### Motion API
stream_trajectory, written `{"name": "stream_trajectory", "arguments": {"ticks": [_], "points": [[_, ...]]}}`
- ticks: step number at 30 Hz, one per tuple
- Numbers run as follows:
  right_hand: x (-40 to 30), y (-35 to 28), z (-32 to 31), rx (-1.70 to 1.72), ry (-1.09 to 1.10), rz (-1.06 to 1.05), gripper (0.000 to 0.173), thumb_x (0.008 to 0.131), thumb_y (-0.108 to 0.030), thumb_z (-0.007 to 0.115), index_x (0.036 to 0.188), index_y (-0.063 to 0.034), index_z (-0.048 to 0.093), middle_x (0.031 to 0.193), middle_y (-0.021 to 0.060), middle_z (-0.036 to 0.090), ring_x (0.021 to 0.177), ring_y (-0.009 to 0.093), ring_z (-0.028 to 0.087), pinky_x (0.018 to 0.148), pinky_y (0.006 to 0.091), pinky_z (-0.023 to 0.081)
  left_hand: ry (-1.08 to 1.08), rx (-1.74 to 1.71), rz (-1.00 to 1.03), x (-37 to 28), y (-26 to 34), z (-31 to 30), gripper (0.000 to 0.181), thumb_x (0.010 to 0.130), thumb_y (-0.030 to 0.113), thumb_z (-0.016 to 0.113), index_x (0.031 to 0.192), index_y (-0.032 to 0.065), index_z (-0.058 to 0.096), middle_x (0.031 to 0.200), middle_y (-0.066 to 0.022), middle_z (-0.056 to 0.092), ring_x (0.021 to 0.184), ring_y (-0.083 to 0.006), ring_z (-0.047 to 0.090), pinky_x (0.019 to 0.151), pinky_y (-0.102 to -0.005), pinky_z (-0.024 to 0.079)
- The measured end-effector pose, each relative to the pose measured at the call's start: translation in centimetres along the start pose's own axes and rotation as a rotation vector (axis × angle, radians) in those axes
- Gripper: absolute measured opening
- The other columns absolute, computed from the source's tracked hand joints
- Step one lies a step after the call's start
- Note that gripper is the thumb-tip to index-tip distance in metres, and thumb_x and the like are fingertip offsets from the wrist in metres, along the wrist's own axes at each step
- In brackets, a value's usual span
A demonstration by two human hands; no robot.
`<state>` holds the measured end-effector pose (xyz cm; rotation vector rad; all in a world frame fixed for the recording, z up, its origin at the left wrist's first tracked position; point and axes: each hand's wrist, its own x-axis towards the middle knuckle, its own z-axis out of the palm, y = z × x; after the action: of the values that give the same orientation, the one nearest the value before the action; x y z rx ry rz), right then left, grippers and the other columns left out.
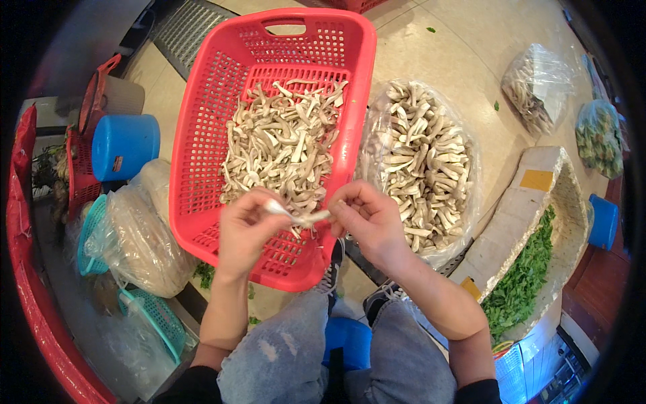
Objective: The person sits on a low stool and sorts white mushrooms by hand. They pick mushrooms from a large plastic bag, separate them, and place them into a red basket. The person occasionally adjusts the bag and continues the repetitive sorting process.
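Between both hands stretches a pale mushroom strip (314, 218), pinched at its ends and blurred. My left hand (248, 224) grips the left end with thumb and fingers. My right hand (367, 214) pinches the right end. Beneath them a red plastic basket (196, 151) with perforated walls holds a heap of torn mushroom strips (287, 136). Just right of the basket a clear plastic bag (472, 212) stands open, full of thicker mushroom stems (429, 166).
At right, a foam box (497, 227) contains chopped green leaves (522, 280). Farther off lie a bag of mushrooms (535, 91) and a bag of vegetables (599, 134). At left are a blue bucket (126, 146), a stuffed plastic bag (146, 237) and a teal basket (156, 318).
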<state>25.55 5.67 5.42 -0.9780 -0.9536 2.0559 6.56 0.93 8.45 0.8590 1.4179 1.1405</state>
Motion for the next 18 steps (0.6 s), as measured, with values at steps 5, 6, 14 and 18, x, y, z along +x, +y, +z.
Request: {"name": "stream_trajectory", "arguments": {"ticks": [5,6,14,18], "points": [[0.9,0.9,0.9,-0.258,-0.058,-0.125,0.015,0.085,-0.008,0.063,0.097,-0.0002,0.059,0.078,0.0039,0.061,0.066,0.005,0.055,0.058,0.0223,0.046,0.347,0.257,0.071,0.5,-0.4,-2.4,0.014,0.082,-0.006,0.06,0.095,-0.0015,0.061,0.085,-0.0025,0.061,0.076,-0.0076,0.057,0.069,-0.0207,0.046],[1.0,1.2,0.4,-0.247,-0.079,-0.08,0.017,0.084,-0.01,0.064,0.098,-0.0003,0.059,0.081,0.0047,0.062,0.066,0.006,0.056,0.059,0.0235,0.047,0.405,0.331,0.107,0.5,-0.7,-2.6,0.013,0.083,-0.004,0.06,0.096,-0.0012,0.062,0.085,-0.0028,0.061,0.077,-0.0071,0.057,0.069,-0.0205,0.046],[1.6,-0.3,-7.5,-0.79,0.445,-0.167,0.028,0.079,-0.021,0.068,0.1,-0.0029,0.062,0.095,0.013,0.063,0.072,0.023,0.063,0.068,0.0356,0.051,0.303,0.8,0.017,0.7,-0.8,-1.8,0.044,0.076,0.001,0.067,0.118,0.0006,0.055,0.084,-0.0035,0.058,0.07,-0.0103,0.054,0.061,-0.0246,0.046],[3.3,1.0,-16.7,-1.547,0.795,-0.129,0.029,0.076,-0.025,0.069,0.087,-0.0006,0.058,0.086,0.0162,0.061,0.08,0.033,0.061,0.067,0.0427,0.048,0.179,0.699,0.08,0.5,-0.8,0.3,0.037,0.076,0.002,0.067,0.113,0.0022,0.059,0.085,-0.0028,0.057,0.068,-0.0096,0.053,0.057,-0.0238,0.044]]}}
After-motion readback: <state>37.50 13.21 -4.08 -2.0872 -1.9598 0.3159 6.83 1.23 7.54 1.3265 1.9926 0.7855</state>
